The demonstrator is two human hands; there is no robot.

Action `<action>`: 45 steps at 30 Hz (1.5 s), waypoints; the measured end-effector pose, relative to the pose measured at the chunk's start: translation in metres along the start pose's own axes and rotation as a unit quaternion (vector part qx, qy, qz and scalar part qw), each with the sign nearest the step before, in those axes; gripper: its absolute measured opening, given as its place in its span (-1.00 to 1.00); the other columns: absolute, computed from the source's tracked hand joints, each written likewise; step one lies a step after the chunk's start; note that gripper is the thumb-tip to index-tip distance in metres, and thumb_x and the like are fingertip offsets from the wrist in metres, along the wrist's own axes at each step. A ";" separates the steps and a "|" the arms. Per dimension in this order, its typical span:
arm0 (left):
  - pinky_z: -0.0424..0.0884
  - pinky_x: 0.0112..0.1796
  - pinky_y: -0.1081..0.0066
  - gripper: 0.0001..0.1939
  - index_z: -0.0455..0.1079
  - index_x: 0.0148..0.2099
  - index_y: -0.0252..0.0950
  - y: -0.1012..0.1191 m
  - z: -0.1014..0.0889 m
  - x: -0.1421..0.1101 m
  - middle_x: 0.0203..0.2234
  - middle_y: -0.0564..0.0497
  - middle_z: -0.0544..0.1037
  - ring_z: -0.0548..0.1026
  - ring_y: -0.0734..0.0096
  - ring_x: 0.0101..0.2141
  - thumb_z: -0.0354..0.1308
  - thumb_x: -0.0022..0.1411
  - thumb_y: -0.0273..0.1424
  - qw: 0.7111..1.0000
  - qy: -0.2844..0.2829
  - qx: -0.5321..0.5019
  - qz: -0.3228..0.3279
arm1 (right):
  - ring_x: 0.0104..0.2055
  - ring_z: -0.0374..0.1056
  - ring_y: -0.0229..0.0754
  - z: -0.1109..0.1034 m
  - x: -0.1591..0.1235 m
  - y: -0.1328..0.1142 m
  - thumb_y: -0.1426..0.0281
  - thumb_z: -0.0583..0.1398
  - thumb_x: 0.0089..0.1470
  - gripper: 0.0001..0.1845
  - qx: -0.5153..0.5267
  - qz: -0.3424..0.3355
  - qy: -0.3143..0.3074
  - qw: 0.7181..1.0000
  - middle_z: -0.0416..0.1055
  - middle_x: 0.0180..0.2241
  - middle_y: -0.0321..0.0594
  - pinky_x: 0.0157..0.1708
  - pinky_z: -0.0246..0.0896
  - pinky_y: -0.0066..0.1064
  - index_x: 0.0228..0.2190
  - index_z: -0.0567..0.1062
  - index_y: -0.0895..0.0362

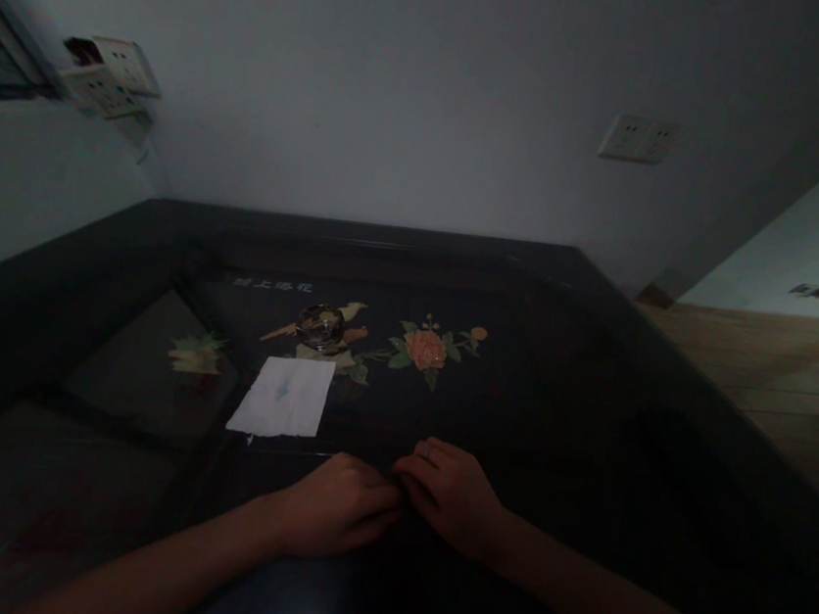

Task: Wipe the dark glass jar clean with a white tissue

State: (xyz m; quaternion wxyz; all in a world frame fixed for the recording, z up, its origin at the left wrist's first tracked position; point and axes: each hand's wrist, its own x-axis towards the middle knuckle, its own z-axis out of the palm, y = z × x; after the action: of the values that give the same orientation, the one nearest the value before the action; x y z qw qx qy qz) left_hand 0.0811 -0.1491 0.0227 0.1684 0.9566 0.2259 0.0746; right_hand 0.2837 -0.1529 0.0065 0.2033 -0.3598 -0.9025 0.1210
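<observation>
Left grip [346,507]: fingers curled inward, back of the hand up; whether they pinch anything small cannot be told in the low light. Right grip [460,498]: likewise curled, knuckles up, a ring [429,451] on one finger; contents, if any, cannot be told. The fingertips of the two meet or nearly meet on the near side of the dark surface [616,370], about midway between its left and right edges; its near edge is lost in shadow. The central placing probably suits both hands equally, with the forearms coming in from either side. Nearest item: white paper [295,402], beyond the left grip and left of centre, well short of the far edge. It lies flat, presumably to keep its upper face in view. Appearance: pale, roughly four-sided, a faint bluish-grey mark near its middle, a small ragged tag at its near-left border. Just beyond its far border sits a round, clear, glass-like object [320,327]; contact with the paper unclear. A pink flower print [425,349] shows to the right of that object. Past the far edge: wall [378,126], with a socket plate [639,139] towards the surface's far-right corner.
</observation>
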 end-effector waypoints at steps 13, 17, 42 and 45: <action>0.14 -0.49 0.40 -0.79 0.28 -0.38 -0.28 0.000 -0.002 0.000 -0.54 0.06 0.47 0.41 0.49 -0.54 -0.07 0.32 -0.45 1.000 0.000 -0.018 -0.001 | -0.26 0.35 -0.16 0.001 0.000 0.000 0.46 0.09 0.19 -0.83 -0.011 -0.002 0.001 1.000 0.47 -0.32 -0.18 -0.24 0.24 -0.34 -0.22 0.47 0.13; 0.15 -0.49 0.39 -0.80 0.28 -0.38 -0.28 0.000 -0.001 0.000 -0.54 0.06 0.48 0.42 0.48 -0.53 -0.06 0.32 -0.45 1.000 0.003 -0.020 -0.003 | -0.28 0.34 -0.16 0.000 0.000 -0.001 0.44 0.09 0.21 -0.83 -0.014 -0.002 0.002 1.000 0.46 -0.32 -0.19 -0.26 0.23 -0.33 -0.21 0.47 0.13; 0.16 -0.50 0.45 -0.84 0.30 -0.37 -0.27 0.001 -0.004 0.002 -0.52 0.06 0.49 0.42 0.48 -0.52 -0.03 0.28 -0.48 0.998 -0.013 -0.059 -0.026 | -0.26 0.35 -0.15 0.000 -0.001 -0.001 0.44 0.11 0.18 -0.82 -0.024 0.001 -0.009 1.000 0.47 -0.31 -0.18 -0.23 0.25 -0.32 -0.19 0.48 0.12; 0.15 -0.49 0.45 -0.83 0.29 -0.37 -0.28 0.001 -0.005 0.002 -0.52 0.05 0.49 0.42 0.49 -0.52 -0.04 0.29 -0.47 0.998 -0.016 -0.057 -0.031 | -0.25 0.35 -0.15 0.001 -0.001 0.000 0.44 0.11 0.18 -0.82 -0.028 0.000 -0.006 1.000 0.47 -0.30 -0.18 -0.23 0.24 -0.32 -0.18 0.47 0.12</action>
State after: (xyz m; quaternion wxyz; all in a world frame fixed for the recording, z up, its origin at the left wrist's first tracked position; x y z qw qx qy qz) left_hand 0.0819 -0.1481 0.0279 0.2282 0.9391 0.2483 0.0666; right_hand 0.2835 -0.1537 0.0056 0.1879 -0.3647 -0.9067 0.0979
